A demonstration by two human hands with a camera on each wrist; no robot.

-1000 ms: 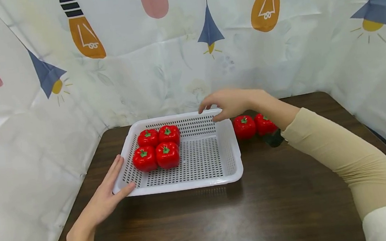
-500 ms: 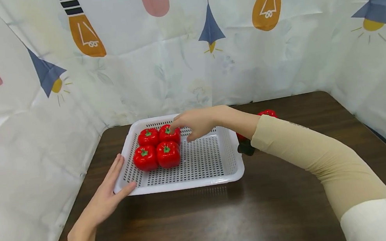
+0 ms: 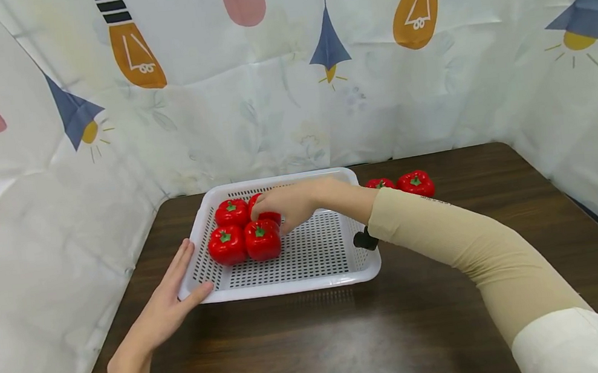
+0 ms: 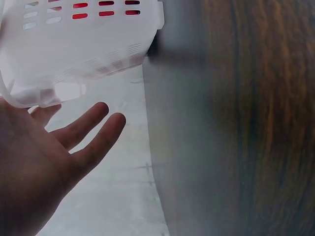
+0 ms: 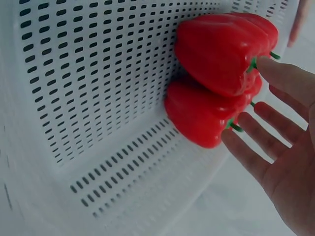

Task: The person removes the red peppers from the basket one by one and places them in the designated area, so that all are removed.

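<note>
A white perforated plastic basket [image 3: 293,287] holds several red bell peppers with green stems in its left half. Over the back right pepper [image 3: 272,216] reaches my right hand [image 3: 292,202], partly covering it in the head view. In the right wrist view, its spread fingertips [image 5: 230,137] are at the stem of one pepper [image 5: 197,115], and the thumb is by the stem of another pepper [image 5: 216,49]. My left hand [image 3: 161,310] rests at the basket's left end, thumb near the front left corner. Its fingers [image 4: 101,140] look straight in the left wrist view.
Right of the basket, a bell pepper [image 3: 415,184] and a second pepper [image 3: 379,183], partly behind the right forearm, lie on the dark wooden table [image 3: 304,344]. A white printed curtain [image 3: 269,110] stands behind the table and along its sides.
My right hand has moved left from the basket's back right rim to the back right pepper and lowered onto it. The left hand stays at the basket's left end.
</note>
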